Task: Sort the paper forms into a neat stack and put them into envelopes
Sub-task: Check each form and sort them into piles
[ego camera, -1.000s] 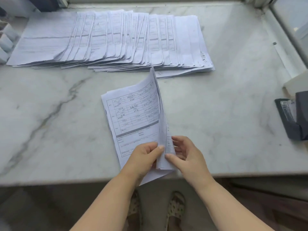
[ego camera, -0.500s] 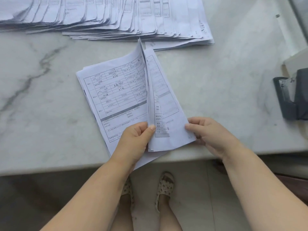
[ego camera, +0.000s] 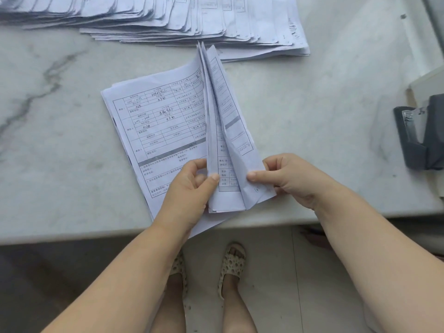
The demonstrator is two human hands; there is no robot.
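On the marble counter (ego camera: 60,164) we have a small stack of forms (ego camera: 156,131) lying flat, its near corner hanging over the edge. Our left hand (ego camera: 189,188) pinches the lifted sheets (ego camera: 216,131) at their lower edge, thumb on top; our right hand (ego camera: 288,179) pinches the rightmost sheet by its near corner. We judge the risk to be creasing that corner, already crumpled, or dragging the overhanging stack off the counter. Beyond, a fanned row of forms (ego camera: 240,22) waits. At right sits a dark stapler (ego camera: 418,138). We see no envelopes, so nothing is packed yet.
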